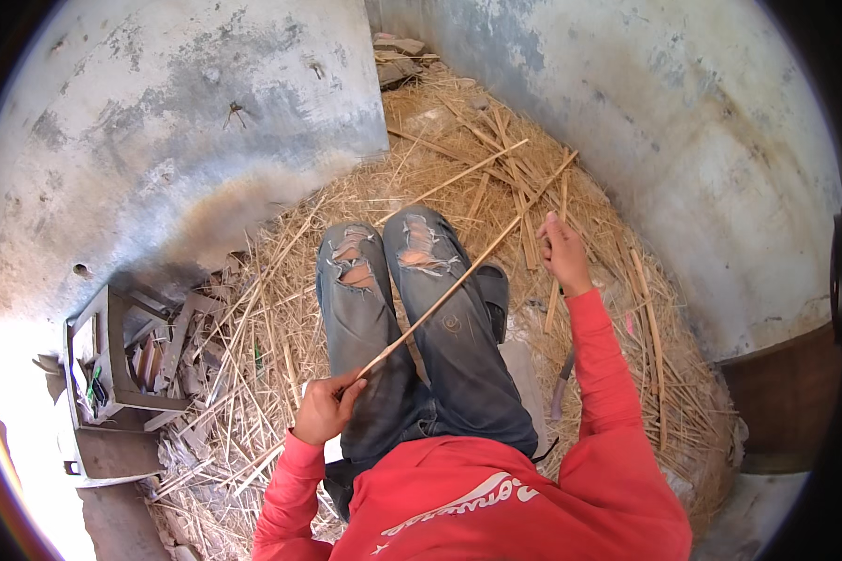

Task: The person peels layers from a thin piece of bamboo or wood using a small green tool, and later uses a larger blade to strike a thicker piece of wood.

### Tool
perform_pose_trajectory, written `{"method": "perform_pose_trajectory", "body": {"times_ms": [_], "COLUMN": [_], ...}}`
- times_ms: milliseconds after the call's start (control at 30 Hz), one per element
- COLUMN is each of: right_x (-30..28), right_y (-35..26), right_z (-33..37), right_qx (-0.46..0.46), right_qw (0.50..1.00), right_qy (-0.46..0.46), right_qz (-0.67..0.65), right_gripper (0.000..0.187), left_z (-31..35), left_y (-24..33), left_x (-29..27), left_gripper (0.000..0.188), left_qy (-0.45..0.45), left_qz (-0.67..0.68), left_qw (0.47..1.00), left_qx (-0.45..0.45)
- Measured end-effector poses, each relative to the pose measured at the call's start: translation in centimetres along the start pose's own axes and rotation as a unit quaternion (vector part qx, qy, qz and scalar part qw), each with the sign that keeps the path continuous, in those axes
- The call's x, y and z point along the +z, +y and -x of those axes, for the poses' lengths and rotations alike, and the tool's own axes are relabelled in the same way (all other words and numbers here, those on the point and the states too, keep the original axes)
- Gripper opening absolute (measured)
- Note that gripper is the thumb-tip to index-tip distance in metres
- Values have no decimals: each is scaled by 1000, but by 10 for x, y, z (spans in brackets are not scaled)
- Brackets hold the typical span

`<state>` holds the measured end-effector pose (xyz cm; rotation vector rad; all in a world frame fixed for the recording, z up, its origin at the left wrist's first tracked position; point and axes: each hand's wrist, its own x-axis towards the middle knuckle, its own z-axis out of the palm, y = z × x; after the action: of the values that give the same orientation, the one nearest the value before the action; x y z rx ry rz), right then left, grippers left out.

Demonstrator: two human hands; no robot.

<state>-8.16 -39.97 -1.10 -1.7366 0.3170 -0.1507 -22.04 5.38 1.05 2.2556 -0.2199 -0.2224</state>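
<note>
My left hand (326,409) is closed around the lower end of a long, thin bamboo stick (444,297). The stick slants up and to the right across my thighs, its far end above the shavings. My right hand (562,251) is raised just right of the stick's upper part, apart from it. Its fingers are curled together, and whether anything small is between them is hidden. Below my right forearm lies a knife-like tool (561,388), partly covered by the sleeve.
Straw-like shavings (262,327) cover the floor. Split bamboo strips (496,154) lie piled beyond my knees. A worn wooden frame (126,355) stands at the left, with broken scraps beside it. Stained walls (187,112) rise at the left and right (683,168).
</note>
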Motion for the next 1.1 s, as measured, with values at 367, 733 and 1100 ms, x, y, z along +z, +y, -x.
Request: {"method": "perform_pose_trajectory", "body": {"times_ms": [367, 733, 1100], "right_x": [29, 48, 110], "right_y": [-2, 7, -11], "right_z": [-1, 2, 78], "right_qx": [-152, -213, -174], "right_qw": [958, 943, 952], "right_qy": [38, 25, -84], "right_qz": [240, 255, 235], "right_gripper": [48, 46, 43], "left_z": [-2, -2, -18], "left_y": [-6, 2, 14], "left_x": [4, 11, 47], "left_gripper": [23, 24, 24], "left_qy": [24, 76, 106], "left_qz": [-26, -95, -17], "left_qw": [999, 988, 992], "left_qx": [29, 91, 61]}}
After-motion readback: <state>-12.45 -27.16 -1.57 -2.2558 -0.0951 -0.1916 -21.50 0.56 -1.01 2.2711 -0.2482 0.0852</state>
